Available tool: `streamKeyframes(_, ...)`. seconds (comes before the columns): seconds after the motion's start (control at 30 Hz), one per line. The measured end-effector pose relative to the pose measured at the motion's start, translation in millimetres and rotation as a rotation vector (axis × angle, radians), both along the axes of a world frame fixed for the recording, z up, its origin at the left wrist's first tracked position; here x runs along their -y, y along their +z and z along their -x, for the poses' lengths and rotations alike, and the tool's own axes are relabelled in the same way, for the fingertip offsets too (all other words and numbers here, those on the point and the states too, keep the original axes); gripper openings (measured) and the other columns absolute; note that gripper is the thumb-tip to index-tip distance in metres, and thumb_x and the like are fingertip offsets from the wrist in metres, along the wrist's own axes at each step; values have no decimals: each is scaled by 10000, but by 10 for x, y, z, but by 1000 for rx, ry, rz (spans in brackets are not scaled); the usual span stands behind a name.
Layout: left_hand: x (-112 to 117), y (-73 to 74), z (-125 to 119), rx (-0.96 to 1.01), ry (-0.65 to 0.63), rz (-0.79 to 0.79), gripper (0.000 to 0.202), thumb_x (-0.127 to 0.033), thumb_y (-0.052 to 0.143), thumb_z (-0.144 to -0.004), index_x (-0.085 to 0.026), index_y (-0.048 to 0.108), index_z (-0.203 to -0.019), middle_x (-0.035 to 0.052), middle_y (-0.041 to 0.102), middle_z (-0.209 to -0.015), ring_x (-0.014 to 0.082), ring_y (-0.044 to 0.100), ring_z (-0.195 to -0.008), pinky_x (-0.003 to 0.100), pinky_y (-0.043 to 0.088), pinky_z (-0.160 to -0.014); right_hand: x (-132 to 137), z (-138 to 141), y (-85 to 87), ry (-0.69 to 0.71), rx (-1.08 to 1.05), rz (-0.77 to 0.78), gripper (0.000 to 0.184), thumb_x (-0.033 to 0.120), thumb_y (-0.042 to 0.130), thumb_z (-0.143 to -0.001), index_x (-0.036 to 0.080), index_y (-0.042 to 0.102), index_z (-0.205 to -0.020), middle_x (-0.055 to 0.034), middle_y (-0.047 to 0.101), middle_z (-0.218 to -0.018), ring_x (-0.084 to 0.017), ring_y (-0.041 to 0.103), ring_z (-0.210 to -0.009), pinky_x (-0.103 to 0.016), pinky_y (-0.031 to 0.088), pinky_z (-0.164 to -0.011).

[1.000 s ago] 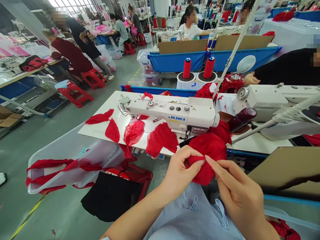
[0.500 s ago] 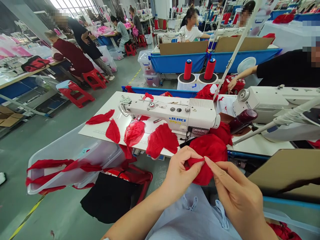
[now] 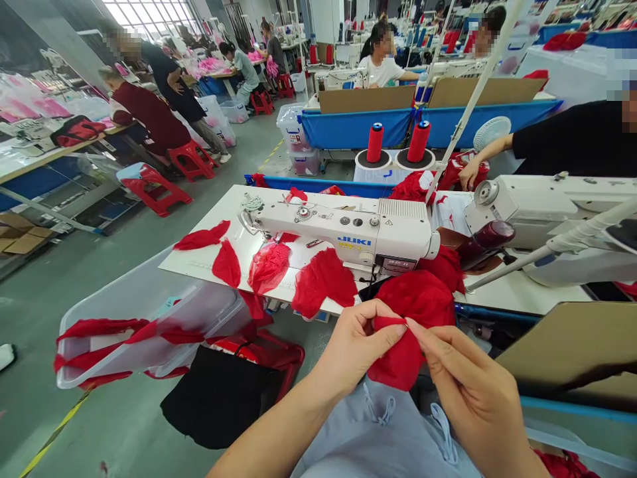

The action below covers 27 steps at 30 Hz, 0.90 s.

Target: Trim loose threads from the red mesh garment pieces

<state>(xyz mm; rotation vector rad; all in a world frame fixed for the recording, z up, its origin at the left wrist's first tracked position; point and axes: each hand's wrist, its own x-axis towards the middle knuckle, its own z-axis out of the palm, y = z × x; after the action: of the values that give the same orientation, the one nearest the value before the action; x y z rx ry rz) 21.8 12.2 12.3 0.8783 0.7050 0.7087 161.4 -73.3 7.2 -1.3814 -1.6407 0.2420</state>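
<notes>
A piece of red fabric [image 3: 398, 362] hangs from my fingertips in front of my lap. My left hand [image 3: 362, 342] is closed, pinching its upper edge between thumb and fingers. Fingertip to fingertip with it, my right hand [image 3: 462, 368] is closed in a pinch at the right corner of that edge. Behind my hands a bunched heap of red fabric [image 3: 418, 295] lies at the table's front edge. Beyond it stands a white sewing machine [image 3: 343, 229], with flat red pieces [image 3: 321, 282] spread on the white tabletop [image 3: 192, 262] to its left.
At lower left a clear plastic bin [image 3: 119, 299] has red strips over its rim, beside a stool with black cloth [image 3: 219, 398]. Red thread cones [image 3: 375, 143] stand behind the machine. A co-worker's arm [image 3: 490, 153] reaches in at right. Cardboard [image 3: 572, 352] stands at my right.
The red piece between my hands now hangs flatter and shows more of its face. My pinching fingers stay at its top edge. The co-worker's hand at right has shifted slightly.
</notes>
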Motion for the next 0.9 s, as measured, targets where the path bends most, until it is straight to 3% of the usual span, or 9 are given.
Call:
streamKeyframes(0.2, 15, -12, -9, -94, 10, -36, 243, -315, 765, -720, -120, 621, -699, -3, 605, -669, 86, 524, -602, 200, 411, -571, 57, -3, 0, -143, 206, -124, 579, -4, 505, -896, 291, 523, -1395, -40, 623, -938, -86, 632, -722, -157, 490, -640)
streamKeyframes(0.33, 27, 2, -20, -142, 24, -79, 252, -325, 749, -707, -125, 600, -667, -5, 578, -646, 92, 493, -593, 216, 398, -571, 60, 14, -9, -137, 267, -86, 564, 7, 495, -898, 277, 531, -1392, -46, 643, -906, -94, 632, -673, -167, 480, -595)
streamKeyframes(0.57, 44, 42, -25, -192, 52, -199, 178, -267, 701, -706, -138, 594, -647, -3, 559, -656, 108, 473, -624, 237, 385, -610, 57, 21, -9, -127, 239, -62, 480, 9, 486, -892, 222, 626, -1299, -45, 649, -883, -75, 639, -657, -147, 477, -601)
streamKeyframes(0.77, 53, 62, -8, -230, 88, -352, 151, -226, 666, -738, -145, 598, -631, -7, 523, -668, 117, 467, -662, 249, 369, -643, 78, 35, -19, -111, 205, -61, 519, -5, 497, -886, 244, 596, -1330, -44, 644, -913, -72, 640, -687, -136, 498, -633)
streamKeyframes(0.9, 45, 34, 3, -161, 38, -269, 204, -294, 701, -751, -136, 614, -655, -2, 546, -678, 112, 477, -652, 247, 379, -641, 44, 71, -17, -76, 55, -77, 510, -1, 503, -880, 262, 612, -1303, -41, 648, -910, -88, 657, -710, -150, 527, -646)
